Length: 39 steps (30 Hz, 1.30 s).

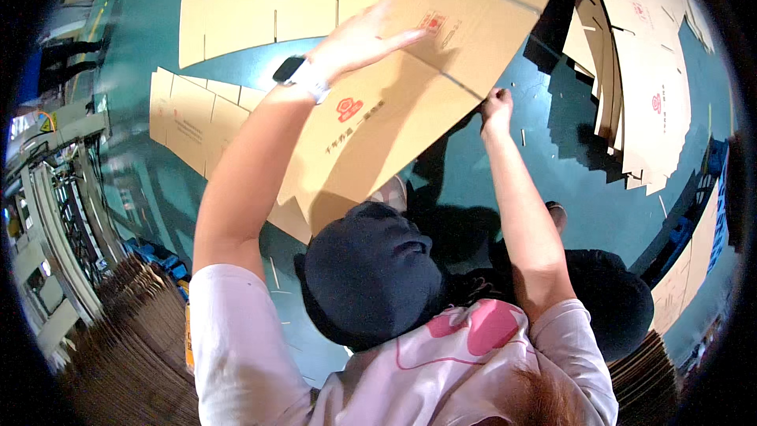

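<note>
A large tan cardboard sheet [378, 134] with red and dark print and cut slots slants across the middle, in front of my knees. My left hand [359, 43] is over its upper left part, fingers stretched and thumb apart; whether the palm presses on the board is not clear. At the sheet's right edge, by a slot, my right hand [497, 106] is closed with the board's edge at its fingers. Its fingertips are partly hidden. A second flat cardboard piece [244, 12] lies beyond my left hand, and more cardboard blanks [185, 114] lie left of the sheet.
At the right, an overlapping pile of slotted cardboard sheets [650, 71] lies on the green floor [544, 150]. Cardboard scraps are scattered about. Metal machinery [55, 213] stands at the left, above a dense stack of cardboard [134, 339]. A blue crate [716, 213] is at the far right.
</note>
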Each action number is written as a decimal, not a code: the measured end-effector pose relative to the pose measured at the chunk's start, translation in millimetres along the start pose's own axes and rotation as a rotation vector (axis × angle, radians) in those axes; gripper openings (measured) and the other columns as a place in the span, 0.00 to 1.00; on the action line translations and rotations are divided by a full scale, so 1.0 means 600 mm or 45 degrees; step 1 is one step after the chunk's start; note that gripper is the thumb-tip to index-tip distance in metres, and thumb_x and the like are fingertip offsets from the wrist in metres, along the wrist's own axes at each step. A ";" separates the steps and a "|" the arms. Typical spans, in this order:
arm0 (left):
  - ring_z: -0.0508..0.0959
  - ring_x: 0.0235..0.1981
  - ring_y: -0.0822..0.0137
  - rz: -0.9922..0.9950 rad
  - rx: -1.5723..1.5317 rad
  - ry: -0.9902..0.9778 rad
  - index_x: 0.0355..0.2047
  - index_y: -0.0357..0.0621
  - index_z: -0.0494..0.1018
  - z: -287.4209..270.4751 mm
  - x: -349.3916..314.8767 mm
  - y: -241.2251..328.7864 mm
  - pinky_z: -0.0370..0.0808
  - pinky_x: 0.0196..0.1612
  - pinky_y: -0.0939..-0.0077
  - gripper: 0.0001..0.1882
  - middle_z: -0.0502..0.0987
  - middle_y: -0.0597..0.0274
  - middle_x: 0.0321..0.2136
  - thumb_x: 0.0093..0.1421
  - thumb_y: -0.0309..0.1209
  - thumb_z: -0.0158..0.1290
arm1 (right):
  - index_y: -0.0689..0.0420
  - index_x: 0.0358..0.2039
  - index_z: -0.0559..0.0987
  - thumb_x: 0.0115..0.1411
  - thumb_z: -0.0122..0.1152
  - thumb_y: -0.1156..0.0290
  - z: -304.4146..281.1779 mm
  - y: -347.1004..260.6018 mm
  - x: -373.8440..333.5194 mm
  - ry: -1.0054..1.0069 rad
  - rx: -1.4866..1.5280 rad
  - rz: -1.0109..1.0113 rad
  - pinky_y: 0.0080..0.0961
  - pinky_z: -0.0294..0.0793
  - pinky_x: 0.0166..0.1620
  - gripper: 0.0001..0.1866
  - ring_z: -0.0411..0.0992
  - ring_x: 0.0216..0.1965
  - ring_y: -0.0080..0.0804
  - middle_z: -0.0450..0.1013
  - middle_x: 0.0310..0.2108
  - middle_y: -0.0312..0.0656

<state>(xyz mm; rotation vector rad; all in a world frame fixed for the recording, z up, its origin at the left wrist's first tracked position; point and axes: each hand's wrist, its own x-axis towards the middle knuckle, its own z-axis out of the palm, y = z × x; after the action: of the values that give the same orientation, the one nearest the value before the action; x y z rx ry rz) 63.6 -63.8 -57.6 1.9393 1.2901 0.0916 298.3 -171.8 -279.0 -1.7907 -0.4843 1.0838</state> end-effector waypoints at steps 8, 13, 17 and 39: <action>0.54 0.61 0.48 -0.834 0.256 -0.071 0.61 0.41 0.50 0.116 -0.103 -0.262 0.56 0.61 0.58 0.57 0.55 0.43 0.58 0.39 0.66 0.55 | 0.52 0.35 0.56 0.65 0.38 0.68 0.014 -0.151 -0.043 0.080 0.642 0.392 0.37 0.76 0.30 0.04 0.72 0.31 0.37 0.70 0.35 0.43; 0.65 0.54 0.49 -0.775 0.010 0.296 0.58 0.35 0.54 0.102 -0.092 -0.349 0.63 0.55 0.65 0.55 0.60 0.39 0.55 0.37 0.58 0.64 | 0.48 0.33 0.56 0.66 0.39 0.66 0.039 -0.217 -0.068 0.028 0.760 0.132 0.23 0.69 0.28 0.05 0.71 0.29 0.29 0.70 0.36 0.39; 0.72 0.47 0.58 -0.863 -0.495 0.095 0.53 0.31 0.59 0.094 -0.069 -0.347 0.66 0.52 0.72 0.46 0.70 0.48 0.48 0.43 0.50 0.63 | 0.52 0.31 0.59 0.65 0.42 0.68 0.024 -0.281 -0.058 0.139 0.288 -0.439 0.19 0.63 0.30 0.06 0.60 0.27 0.20 0.61 0.29 0.33; 0.69 0.48 0.70 0.108 -1.530 0.139 0.45 0.40 0.63 0.136 0.117 0.257 0.66 0.53 0.76 0.13 0.70 0.60 0.46 0.61 0.27 0.49 | 0.59 0.28 0.71 0.55 0.54 0.62 -0.534 -0.729 0.203 0.293 -0.694 -1.171 0.34 0.69 0.35 0.12 0.70 0.32 0.34 0.71 0.25 0.45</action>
<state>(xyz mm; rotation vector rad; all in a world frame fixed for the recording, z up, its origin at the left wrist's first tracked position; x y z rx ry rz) 249.9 -79.7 -39.5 0.9355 0.8540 0.8196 689.0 -48.1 95.9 -1.7730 -1.3768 0.0972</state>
